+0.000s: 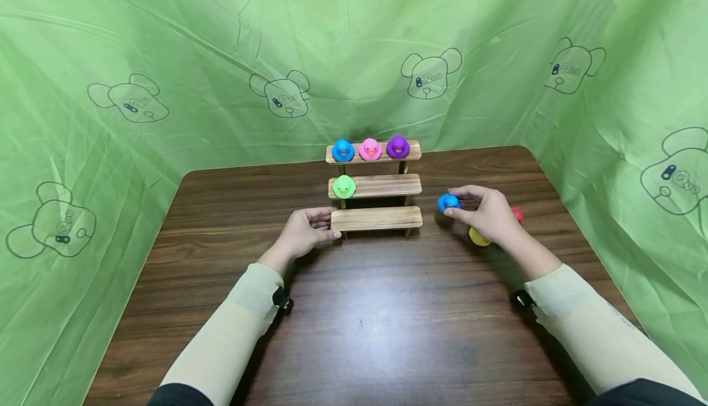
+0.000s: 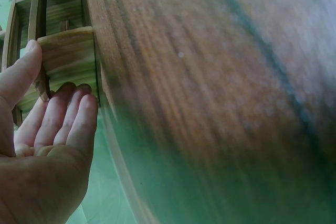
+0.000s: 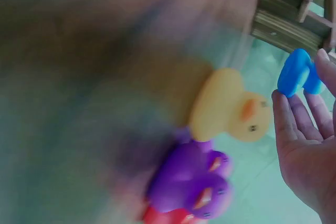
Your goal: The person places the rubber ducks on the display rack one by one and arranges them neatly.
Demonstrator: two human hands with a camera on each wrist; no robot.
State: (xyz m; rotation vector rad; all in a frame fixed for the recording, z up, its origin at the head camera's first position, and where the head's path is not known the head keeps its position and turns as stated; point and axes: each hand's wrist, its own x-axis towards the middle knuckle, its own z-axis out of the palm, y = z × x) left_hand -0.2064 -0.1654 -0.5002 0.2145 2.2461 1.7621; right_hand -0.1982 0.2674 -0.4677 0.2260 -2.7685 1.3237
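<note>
A three-tier wooden display stand [image 1: 381, 218] stands at the table's far middle. My left hand [image 1: 303, 231] holds the left end of its lowest tier, with the thumb [image 2: 23, 72] on one side and the fingers on the other. My right hand [image 1: 487, 212] pinches a blue rubber duck [image 1: 447, 203] between thumb and fingers, to the right of the stand. On the top tier sit a blue duck [image 1: 343, 150], a pink duck [image 1: 370, 149] and a purple duck [image 1: 397, 147]. A green duck [image 1: 344, 187] sits at the left of the middle tier.
Below and beside my right hand are a yellow duck [image 1: 478, 238] and a red duck [image 1: 517, 214], partly hidden. The right wrist view also shows purple ducks [image 3: 184, 177] by the yellow one. Green cloth [image 1: 354, 37] hangs around the brown table [image 1: 381, 332].
</note>
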